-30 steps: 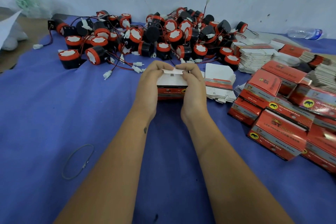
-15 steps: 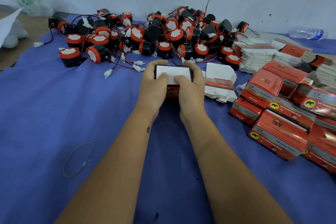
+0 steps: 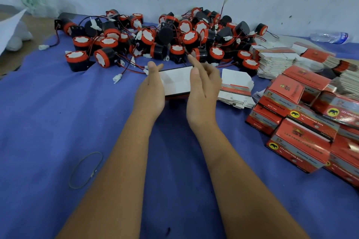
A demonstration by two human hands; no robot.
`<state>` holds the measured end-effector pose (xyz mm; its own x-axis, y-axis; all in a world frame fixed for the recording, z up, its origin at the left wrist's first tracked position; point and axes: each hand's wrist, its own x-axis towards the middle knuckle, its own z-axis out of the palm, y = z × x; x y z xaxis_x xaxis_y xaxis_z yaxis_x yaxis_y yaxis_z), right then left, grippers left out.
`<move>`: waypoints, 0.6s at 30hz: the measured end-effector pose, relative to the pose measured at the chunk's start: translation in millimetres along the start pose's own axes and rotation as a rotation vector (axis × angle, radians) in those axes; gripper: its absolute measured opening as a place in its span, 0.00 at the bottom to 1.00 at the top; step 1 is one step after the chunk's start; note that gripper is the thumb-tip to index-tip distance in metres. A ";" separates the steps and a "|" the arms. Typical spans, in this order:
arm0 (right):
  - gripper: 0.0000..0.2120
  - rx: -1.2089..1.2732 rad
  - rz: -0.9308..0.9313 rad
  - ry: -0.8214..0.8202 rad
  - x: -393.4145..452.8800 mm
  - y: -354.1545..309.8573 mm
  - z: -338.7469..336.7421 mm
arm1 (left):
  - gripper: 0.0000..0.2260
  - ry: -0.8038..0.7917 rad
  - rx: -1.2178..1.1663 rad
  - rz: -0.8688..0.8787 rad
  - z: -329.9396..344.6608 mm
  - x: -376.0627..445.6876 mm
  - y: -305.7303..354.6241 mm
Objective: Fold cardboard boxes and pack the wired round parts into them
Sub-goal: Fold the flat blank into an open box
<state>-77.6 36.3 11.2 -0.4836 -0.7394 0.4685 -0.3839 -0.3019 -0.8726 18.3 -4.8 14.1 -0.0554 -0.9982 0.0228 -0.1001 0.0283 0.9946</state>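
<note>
Hands x2 [image 3: 150, 88] [image 3: 204, 87] flanking 1 box [image 3: 175, 81].

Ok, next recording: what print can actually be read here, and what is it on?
"ST": brand mark on the red folded boxes stacked at the right.
"QTY:1PC": on a box end, only just legible.
Yellow elephant emblem: a picture, no words.
Other box lines: too blurred to read.
Water bottle label: unreadable.

2 bare forearms, no sleeves; left hand [image 3: 150, 91], right hand [image 3: 202, 91]: no gloves, no rings.
</note>
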 end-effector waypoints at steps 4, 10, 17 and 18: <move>0.20 -0.056 -0.051 0.016 0.9 0.6 0.2 | 0.21 0.049 -0.090 0.095 -1.9 -1.8 3.6; 0.04 0.001 -0.092 -0.063 -2.6 7.1 -0.9 | 0.24 0.007 -0.554 0.115 -13.0 0.1 -0.2; 0.04 -0.182 -0.269 -0.080 -2.0 9.5 -5.2 | 0.15 0.187 -0.808 0.034 -25.5 6.4 -0.1; 0.04 -0.225 -0.290 -0.082 -2.8 8.8 -5.4 | 0.13 0.219 -0.808 0.025 -23.2 7.1 -0.4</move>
<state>-84.0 39.0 2.9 -0.2683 -0.6909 0.6713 -0.6633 -0.3729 -0.6488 41.0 -13.1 16.2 0.1544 -0.9878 -0.0183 0.6463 0.0869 0.7581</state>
